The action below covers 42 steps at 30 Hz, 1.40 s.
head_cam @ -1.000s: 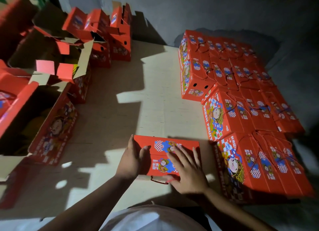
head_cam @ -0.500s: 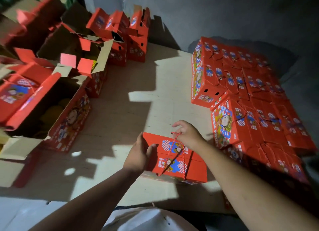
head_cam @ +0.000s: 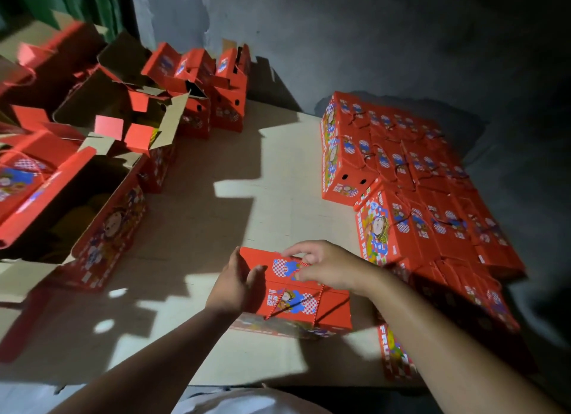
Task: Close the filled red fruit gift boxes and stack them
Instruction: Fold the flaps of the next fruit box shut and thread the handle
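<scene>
Both bare forearms reach forward from the bottom edge. The left hand stands on its side, fingers straight, palm facing right. The right hand is palm down with curled fingers, which seem to pinch something thin.

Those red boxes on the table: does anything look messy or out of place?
Nothing looks damaged or spilled. The closed boxes at right lie in tidy rows; the open boxes at left stand with flaps up at odd angles, not yet closed. Both hands rest on one closed box.
</scene>
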Each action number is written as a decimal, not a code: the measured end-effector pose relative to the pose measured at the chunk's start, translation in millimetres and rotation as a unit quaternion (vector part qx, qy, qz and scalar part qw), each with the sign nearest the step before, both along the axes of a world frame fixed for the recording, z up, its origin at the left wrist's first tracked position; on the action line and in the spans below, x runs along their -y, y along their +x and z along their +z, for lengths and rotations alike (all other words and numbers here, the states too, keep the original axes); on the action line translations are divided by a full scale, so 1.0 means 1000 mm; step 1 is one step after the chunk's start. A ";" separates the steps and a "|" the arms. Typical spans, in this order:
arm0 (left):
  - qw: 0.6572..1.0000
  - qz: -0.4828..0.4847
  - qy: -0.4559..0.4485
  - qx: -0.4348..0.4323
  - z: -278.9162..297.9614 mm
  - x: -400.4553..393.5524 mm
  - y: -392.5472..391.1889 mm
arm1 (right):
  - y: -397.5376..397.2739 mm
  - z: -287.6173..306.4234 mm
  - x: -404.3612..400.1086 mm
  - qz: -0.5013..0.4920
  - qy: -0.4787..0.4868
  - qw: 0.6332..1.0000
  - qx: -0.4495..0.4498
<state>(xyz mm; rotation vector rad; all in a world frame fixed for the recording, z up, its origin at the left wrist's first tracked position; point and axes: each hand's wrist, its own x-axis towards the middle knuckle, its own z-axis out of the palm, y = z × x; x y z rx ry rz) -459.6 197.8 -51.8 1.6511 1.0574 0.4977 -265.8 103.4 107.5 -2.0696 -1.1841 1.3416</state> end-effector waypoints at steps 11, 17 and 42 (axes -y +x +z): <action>0.993 0.117 -0.006 -0.009 0.016 -0.004 -0.022 | -0.005 0.024 0.000 -0.202 0.117 0.972 0.001; 0.999 0.051 -0.006 0.000 0.012 0.019 -0.036 | 0.001 0.038 -0.009 -0.262 0.171 0.949 -0.026; 0.969 -0.246 0.005 0.008 0.001 0.068 0.050 | 0.041 -0.031 0.028 -0.183 0.148 0.950 0.205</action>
